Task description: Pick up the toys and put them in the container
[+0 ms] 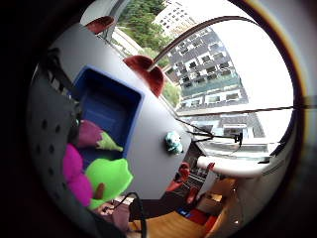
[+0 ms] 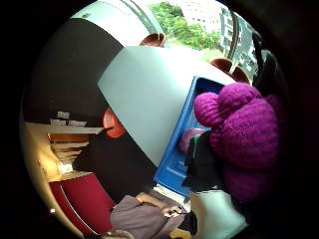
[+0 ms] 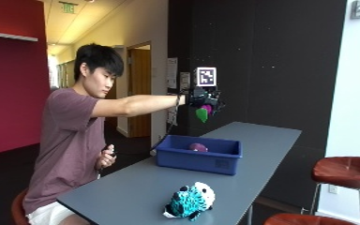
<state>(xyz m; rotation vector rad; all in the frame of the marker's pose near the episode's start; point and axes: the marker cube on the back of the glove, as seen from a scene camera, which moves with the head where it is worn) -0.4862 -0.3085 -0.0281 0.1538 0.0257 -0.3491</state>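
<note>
Nearest the camera, a teal and white plush toy (image 3: 191,200) lies on the grey table (image 3: 136,187), near its front edge and well apart from the bin; its long axis runs roughly across the table, though which end is the head cannot be told. Behind it stands the blue bin (image 3: 198,159), already holding one purple and green toy (image 3: 197,147). Farthest, the gloved right hand (image 3: 204,100) is raised high above the bin, fingers curled round a knitted purple toy with green leaves (image 3: 203,112); the leaves hang downward, so the toy's long axis is roughly vertical. Risk: released from this height, the toy may bounce out or strike the rim, since the hand appears above the bin's far side rather than its centre.
</note>
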